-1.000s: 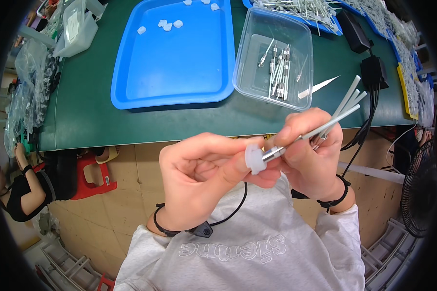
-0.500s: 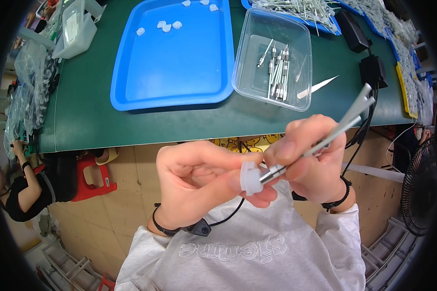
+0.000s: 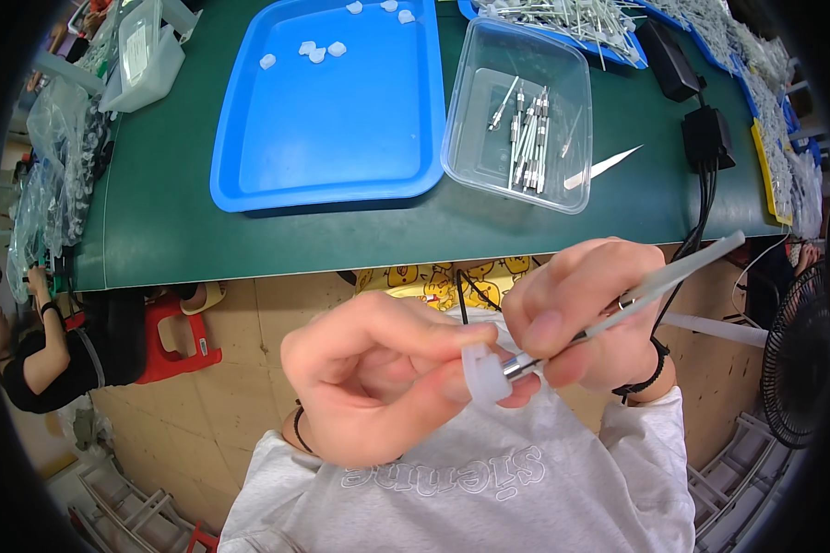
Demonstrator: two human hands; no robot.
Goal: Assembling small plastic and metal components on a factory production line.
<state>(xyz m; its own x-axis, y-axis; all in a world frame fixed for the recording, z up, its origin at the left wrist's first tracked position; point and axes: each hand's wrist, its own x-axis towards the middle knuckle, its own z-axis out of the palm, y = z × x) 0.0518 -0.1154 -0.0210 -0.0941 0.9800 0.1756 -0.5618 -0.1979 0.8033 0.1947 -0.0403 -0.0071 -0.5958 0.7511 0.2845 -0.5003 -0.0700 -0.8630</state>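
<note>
My left hand (image 3: 364,382) pinches a translucent white plastic cap (image 3: 485,376) between thumb and fingertips, in front of my chest. My right hand (image 3: 595,300) is closed round a pale, slender rod (image 3: 692,265) that slants up to the right. A second thin shaft lies alongside it in the same grip; whether the two are one piece I cannot tell. A shiny metal tip (image 3: 520,366) points out of the right fingers and meets the cap's right side. How deep the tip sits in the cap is hidden.
On the green table (image 3: 341,235) lies a blue tray (image 3: 327,138) with several white caps. Right of it, a clear tub (image 3: 516,129) holds several metal-ended rods. A pointed white strip (image 3: 609,164), black adapters (image 3: 708,138) and cables are farther right. A black fan (image 3: 802,359) stands at right.
Both hands have come lower, still holding the cap and the rod. The rod's free end has swung down and to the right. The cap has shifted slightly right and tilted.
</note>
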